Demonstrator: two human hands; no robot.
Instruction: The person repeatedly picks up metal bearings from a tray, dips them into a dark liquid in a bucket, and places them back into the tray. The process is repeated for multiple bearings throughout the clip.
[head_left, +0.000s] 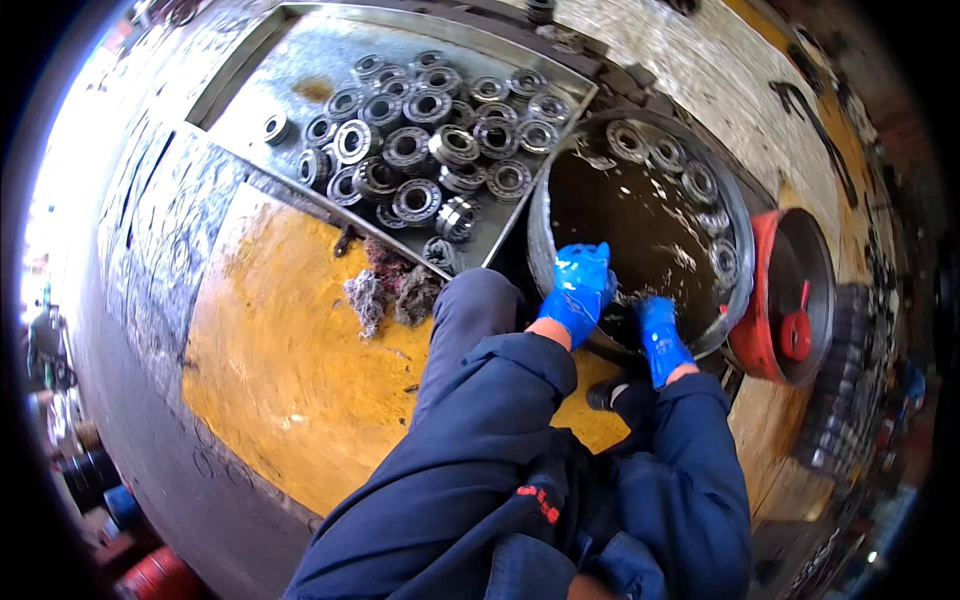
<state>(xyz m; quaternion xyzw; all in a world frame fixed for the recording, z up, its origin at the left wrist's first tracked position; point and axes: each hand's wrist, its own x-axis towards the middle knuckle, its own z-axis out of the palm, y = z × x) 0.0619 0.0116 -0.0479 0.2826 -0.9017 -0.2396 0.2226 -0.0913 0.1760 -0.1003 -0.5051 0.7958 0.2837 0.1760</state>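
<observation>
Washing seems to be the step in hand: both gloved hands work at the near side of a round metal tub (541, 225), low over the dark liquid (620, 225), where the surface is broken and bright between them. The left hand (580, 290) is curled into a near-fist at the tub's near-left edge; whether anything sits inside that curl I cannot tell. The right hand (664, 342) reaches down with its fingers held close together, tips at the liquid, and its grip is hidden too. Nearest to the hands, any part being handled is lost in the splash and the shadow. The bearings in the tub (699, 183) line its far and right inner wall in a curved row, well apart from the gloves. Many more bearings (407, 148) lie heaped in the shallow metal tray (265, 90) just beside the tub, to the upper left, one of them (276, 128) set off near the tray's left side. As I judge it, the next move calls for a firm, full-finger hold, since wet steel in slick gloves could slip, and for lifting clear of the rim before letting any liquid drain.
</observation>
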